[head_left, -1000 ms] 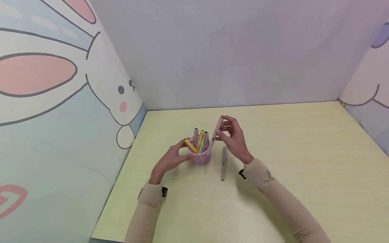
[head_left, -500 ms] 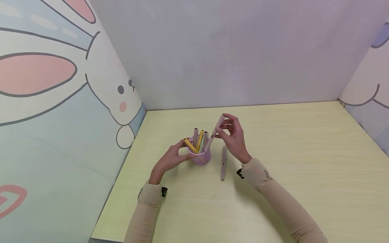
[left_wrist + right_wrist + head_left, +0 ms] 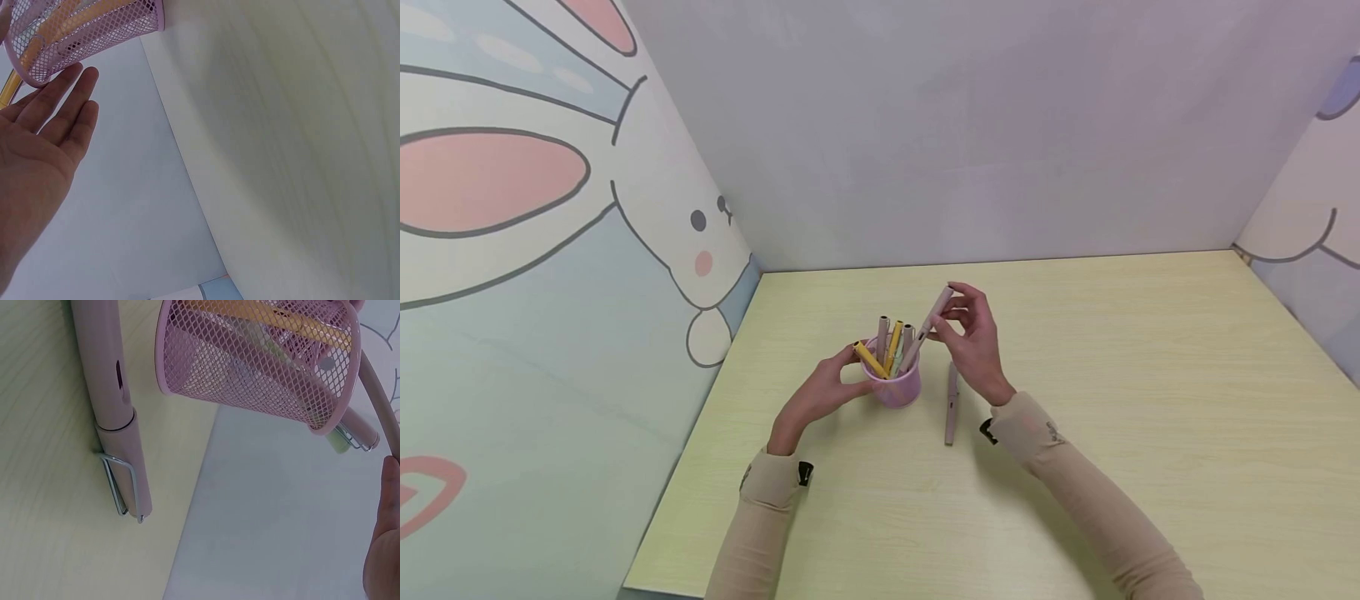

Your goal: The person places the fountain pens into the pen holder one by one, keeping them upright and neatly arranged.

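A pink mesh pen cup (image 3: pixel 898 393) stands on the table, filled with several pens. My left hand (image 3: pixel 822 392) holds it from the left, thumb at the near rim and fingers round the far side; the left wrist view shows those fingers (image 3: pixel 59 112) against the mesh. Between thumb and fingertips my right hand (image 3: pixel 976 348) pinches a mauve pen (image 3: pixel 937 310), tilted, its lower end inside the cup's mouth. Another mauve pen (image 3: pixel 951 417) lies on the table just right of the cup; the right wrist view shows its metal clip (image 3: pixel 124 484).
Yellow pens (image 3: pixel 870 359) and mauve pens (image 3: pixel 883 337) lean in the cup beside a pale green one (image 3: pixel 898 357). The light wooden table (image 3: pixel 1112 375) meets a plain wall (image 3: pixel 1000 150) behind. A rabbit drawing (image 3: pixel 677 242) covers the left wall.
The right hand has shifted slightly, bringing the pinched pen's lower end from the cup's right rim leftward into its mouth. The left hand and the lying pen have stayed put.
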Tool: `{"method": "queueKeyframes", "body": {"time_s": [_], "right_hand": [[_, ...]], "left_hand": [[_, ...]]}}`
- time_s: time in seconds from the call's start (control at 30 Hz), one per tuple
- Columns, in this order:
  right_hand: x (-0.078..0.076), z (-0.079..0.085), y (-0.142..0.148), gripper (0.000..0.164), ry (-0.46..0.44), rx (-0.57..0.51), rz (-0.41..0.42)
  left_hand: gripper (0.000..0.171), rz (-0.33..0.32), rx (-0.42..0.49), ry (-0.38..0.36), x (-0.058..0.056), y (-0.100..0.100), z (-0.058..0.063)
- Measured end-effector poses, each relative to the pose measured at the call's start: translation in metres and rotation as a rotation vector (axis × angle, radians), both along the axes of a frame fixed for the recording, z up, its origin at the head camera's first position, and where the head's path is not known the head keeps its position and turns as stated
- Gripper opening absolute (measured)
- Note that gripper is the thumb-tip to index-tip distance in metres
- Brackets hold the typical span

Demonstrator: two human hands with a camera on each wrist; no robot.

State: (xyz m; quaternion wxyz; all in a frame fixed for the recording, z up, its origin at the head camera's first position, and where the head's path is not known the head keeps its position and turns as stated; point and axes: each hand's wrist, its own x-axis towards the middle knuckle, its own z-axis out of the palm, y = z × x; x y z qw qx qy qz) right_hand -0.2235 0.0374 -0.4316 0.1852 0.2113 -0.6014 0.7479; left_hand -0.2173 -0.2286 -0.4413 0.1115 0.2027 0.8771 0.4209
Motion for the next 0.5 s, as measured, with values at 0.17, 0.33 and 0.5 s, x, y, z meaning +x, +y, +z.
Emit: {"method": "queueKeyframes", "body": {"time_s": [0.17,0.33,0.5], "right_hand": [[0.0007,-0.0045,-0.0031,0.054,-0.021,0.020,0.005],[0.0014,-0.0069,-0.0050,0.052,-0.039,0.050,0.015],[0.0011,-0.0086,-0.0044,0.048,-0.050,0.075,0.028]], "left_hand": [[0.073,-0.002,0.002,0.004,-0.0004,-0.0004,-0.0015],[0.073,0.004,-0.002,0.007,-0.0005,0.0004,-0.0017],[0.071,0.001,0.002,0.008,-0.0006,0.0012,-0.0009]]}}
